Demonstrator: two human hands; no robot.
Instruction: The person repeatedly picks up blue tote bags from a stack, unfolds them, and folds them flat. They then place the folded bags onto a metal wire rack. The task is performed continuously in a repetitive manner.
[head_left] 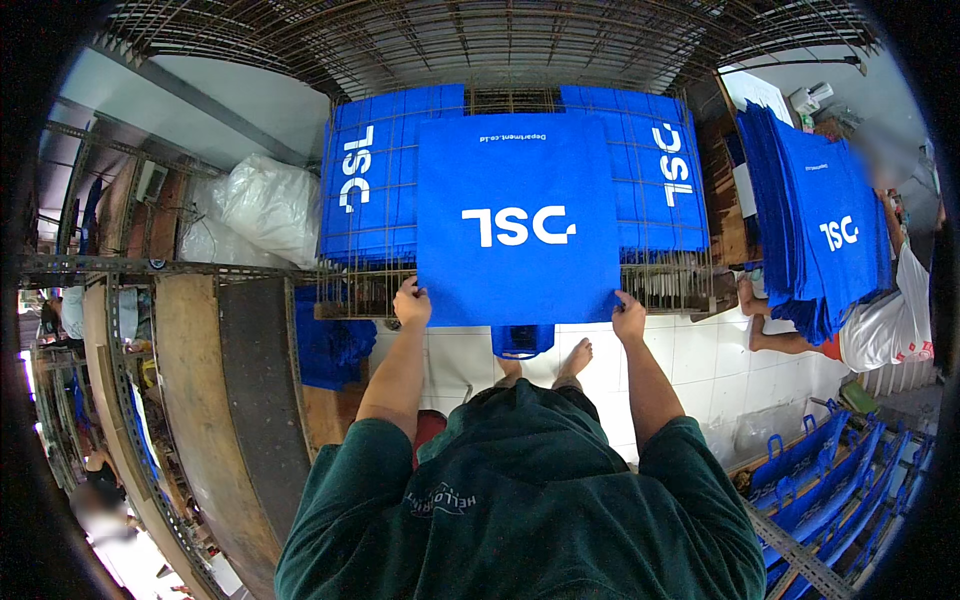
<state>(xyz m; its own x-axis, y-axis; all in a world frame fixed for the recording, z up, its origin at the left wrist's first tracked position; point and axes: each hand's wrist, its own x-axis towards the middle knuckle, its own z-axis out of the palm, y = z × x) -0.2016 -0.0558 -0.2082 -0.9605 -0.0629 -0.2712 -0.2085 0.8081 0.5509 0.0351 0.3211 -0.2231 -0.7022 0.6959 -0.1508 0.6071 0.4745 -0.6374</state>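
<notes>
Panel [520, 282], flat, blue, white-lettered

Printing workshop: wire racks [500, 40], many printed blue sheets [520, 275], metal shelving [220, 268].

Pale lettering [500, 226] marks the blue sheets [520, 280] and green shirt [540, 540].

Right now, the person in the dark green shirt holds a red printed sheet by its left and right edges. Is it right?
The colour is wrong: the head view shows the printed sheet is blue. The left hand and right hand do hold its side edges.
</notes>
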